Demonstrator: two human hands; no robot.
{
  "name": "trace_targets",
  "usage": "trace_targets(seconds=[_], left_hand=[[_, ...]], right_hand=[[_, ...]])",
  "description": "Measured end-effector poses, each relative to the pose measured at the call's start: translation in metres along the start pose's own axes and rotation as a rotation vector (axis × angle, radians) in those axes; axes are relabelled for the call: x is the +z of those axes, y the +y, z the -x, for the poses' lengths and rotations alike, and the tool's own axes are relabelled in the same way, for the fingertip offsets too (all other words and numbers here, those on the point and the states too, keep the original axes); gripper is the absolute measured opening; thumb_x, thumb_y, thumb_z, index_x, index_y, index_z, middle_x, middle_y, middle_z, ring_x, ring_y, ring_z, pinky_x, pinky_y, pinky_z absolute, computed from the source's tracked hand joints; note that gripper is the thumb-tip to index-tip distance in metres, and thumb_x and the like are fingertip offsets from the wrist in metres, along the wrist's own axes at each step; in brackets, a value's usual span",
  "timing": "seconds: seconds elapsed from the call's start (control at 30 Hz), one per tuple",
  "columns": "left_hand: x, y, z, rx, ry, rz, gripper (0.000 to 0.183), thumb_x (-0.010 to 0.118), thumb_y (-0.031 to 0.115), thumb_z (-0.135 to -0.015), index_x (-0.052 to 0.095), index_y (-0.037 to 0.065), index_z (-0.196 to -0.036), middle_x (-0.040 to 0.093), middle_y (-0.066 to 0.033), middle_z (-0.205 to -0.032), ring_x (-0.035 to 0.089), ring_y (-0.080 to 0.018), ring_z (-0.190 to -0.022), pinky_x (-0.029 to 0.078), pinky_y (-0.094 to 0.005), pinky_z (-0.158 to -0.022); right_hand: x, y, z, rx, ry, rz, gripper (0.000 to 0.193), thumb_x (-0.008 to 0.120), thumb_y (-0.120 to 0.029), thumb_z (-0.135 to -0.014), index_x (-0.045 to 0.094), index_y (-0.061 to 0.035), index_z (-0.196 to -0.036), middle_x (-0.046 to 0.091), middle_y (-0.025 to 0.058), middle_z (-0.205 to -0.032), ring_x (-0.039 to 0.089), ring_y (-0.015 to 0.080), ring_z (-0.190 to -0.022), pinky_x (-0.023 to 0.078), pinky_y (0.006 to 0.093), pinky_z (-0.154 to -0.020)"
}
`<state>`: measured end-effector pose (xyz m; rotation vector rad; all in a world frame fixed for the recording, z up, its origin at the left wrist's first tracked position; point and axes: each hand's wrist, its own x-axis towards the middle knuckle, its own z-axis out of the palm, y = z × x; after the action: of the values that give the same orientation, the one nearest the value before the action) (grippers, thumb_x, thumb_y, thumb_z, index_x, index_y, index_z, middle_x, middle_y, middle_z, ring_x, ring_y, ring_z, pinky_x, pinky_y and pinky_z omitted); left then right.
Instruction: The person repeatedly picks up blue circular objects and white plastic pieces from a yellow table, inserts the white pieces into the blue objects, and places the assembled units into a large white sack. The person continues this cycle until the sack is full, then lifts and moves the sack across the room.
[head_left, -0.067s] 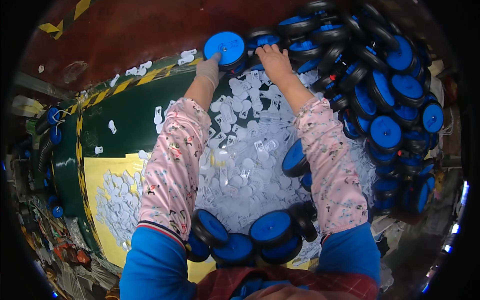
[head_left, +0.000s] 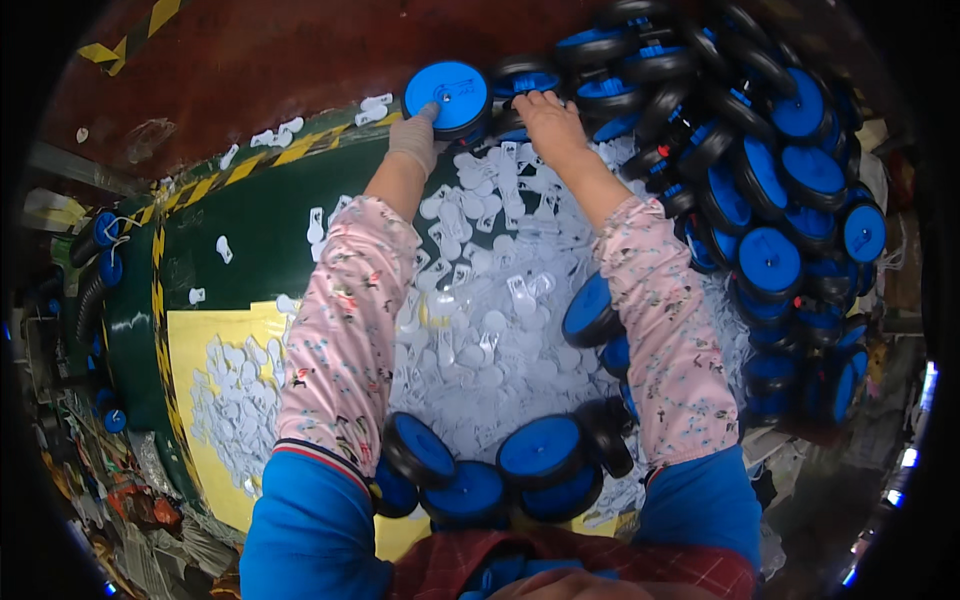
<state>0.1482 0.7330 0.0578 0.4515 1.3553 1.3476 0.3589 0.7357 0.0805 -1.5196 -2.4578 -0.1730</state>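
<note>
At the far side of the table my left hand (head_left: 412, 138), in a pale glove, grips a blue-faced wheel with a black tyre (head_left: 452, 84). Its thumb presses on the flat blue face. Just to the right, my right hand (head_left: 550, 122) is bare, its fingers curled over the near edge of a second blue-and-black wheel (head_left: 525, 76). Whether the two wheels are joined is hidden. Small white paddle-shaped pieces (head_left: 490, 325) cover the table between my forearms, some close below both hands.
A tall heap of blue-and-black wheels (head_left: 770, 262) rises at the right. More wheels (head_left: 540, 450) line the near edge by my body. White pieces lie on a yellow sheet (head_left: 190, 335) at left. Black-and-yellow tape (head_left: 295, 152) edges the green table (head_left: 270, 205).
The left wheel has shifted very slightly left with my left hand. Otherwise both hands keep their places.
</note>
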Motion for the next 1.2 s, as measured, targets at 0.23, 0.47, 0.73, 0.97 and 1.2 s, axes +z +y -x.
trace_targets(seconds=[0.23,0.47,0.73,0.97,1.2], left_hand=[[-0.159,0.030,0.158,0.019,-0.306,0.163,0.047,0.055,0.024,-0.098,0.043,-0.003,-0.134,0.053,-0.0194,-0.130,0.056,-0.0302,-0.119,0.050,-0.0449,-0.098],[-0.348,0.032,0.421,0.114,0.110,0.323,0.058,0.044,0.042,-0.104,0.037,0.005,-0.148,0.043,-0.0145,-0.149,0.045,-0.0329,-0.134,0.040,-0.0498,-0.111],[-0.443,-0.044,0.625,0.084,0.253,0.112,0.067,0.050,0.054,-0.099,0.045,0.002,-0.141,0.053,-0.0143,-0.138,0.054,-0.0272,-0.124,0.048,-0.0433,-0.103],[-0.459,-0.113,0.686,-0.166,0.094,0.083,0.067,0.060,0.051,-0.095,0.052,-0.001,-0.135,0.058,-0.0125,-0.132,0.059,-0.0236,-0.116,0.049,-0.0386,-0.101],[-0.463,-0.194,0.620,-0.244,-0.214,0.055,0.042,0.057,0.043,-0.099,0.059,0.004,-0.116,0.060,-0.0059,-0.107,0.055,-0.0141,-0.097,0.048,-0.0318,-0.087]], right_hand=[[-0.082,-0.032,0.141,-0.089,-0.110,-0.690,0.048,0.075,-0.018,-0.080,0.056,-0.0033,-0.121,0.062,0.0186,-0.113,0.061,0.0379,-0.105,0.049,0.0414,-0.091],[-0.153,-0.124,0.283,0.021,-0.290,-1.043,0.047,0.073,-0.024,-0.085,0.058,-0.0001,-0.122,0.065,0.0212,-0.114,0.063,0.0373,-0.107,0.049,0.0403,-0.091],[-0.149,-0.169,0.362,-0.170,-0.094,-0.628,0.050,0.072,-0.021,-0.086,0.055,-0.0041,-0.130,0.062,0.0198,-0.121,0.059,0.0367,-0.112,0.047,0.0406,-0.096],[-0.210,-0.200,0.482,0.326,0.188,-0.956,0.017,0.066,-0.010,-0.090,0.069,-0.0036,-0.106,0.066,0.0091,-0.093,0.064,0.0178,-0.076,0.050,0.0268,-0.072],[-0.119,-0.232,0.605,0.567,-0.092,-0.739,0.021,0.068,-0.013,-0.085,0.066,-0.0033,-0.104,0.065,0.0164,-0.098,0.066,0.0289,-0.086,0.052,0.0359,-0.076]])
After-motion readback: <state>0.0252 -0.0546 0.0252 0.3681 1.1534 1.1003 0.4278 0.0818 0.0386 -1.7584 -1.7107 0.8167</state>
